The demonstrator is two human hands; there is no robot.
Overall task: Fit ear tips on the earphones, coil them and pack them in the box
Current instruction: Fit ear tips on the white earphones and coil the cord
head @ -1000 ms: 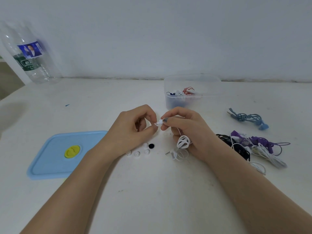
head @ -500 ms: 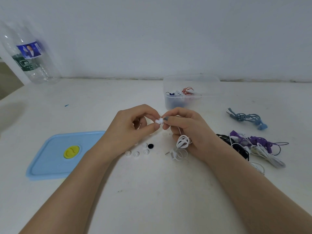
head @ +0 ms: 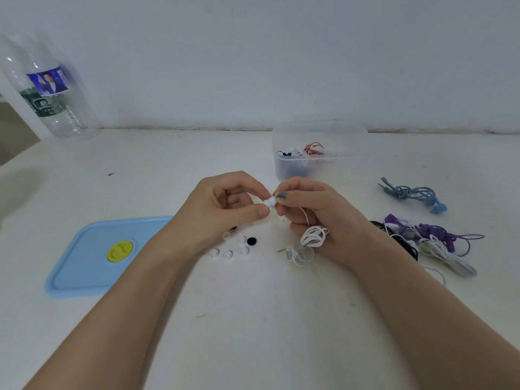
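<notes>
Item: white ear tip (head: 269, 202), pinched between thumb and forefinger of the left hand (head: 222, 209), at scene centre, raised above the table (head: 253, 319). It meets the bud end of the white earphones (head: 312, 237), which the right hand (head: 318, 218) pinches at thumb and forefinger; whether the tip is seated cannot be told at this size.

Hands: both curled closed on their loads. The right hand's lower fingers also trap a loose bundle of white cable, with the plug end trailing onto the table just near of it.

Orientation: tip and bud appear to lie along a left-right axis, roughly level, the tip's opening facing right toward the bud. The cable hangs down and near from the bud.

Stock on table: 5 loose white tips (head: 228, 254) and 1 black tip (head: 251, 241) near the left wrist.

Destination: clear box (head: 318, 164), far of the hands, already holding coiled sets. Blue lid (head: 92, 266) lies left.

Pending: blue earphones (head: 413, 194) and a mixed tangle (head: 430, 243) of purple, white and black leads, right.

Risks, as judged:
- Tip pushed on askew; it would fold or sit crooked.
- Small, soft tip squirting from the pinch and rolling among the spares.
- Loose bundle slipping from the right hand and unravelling, or the trailing plug snagging.
</notes>
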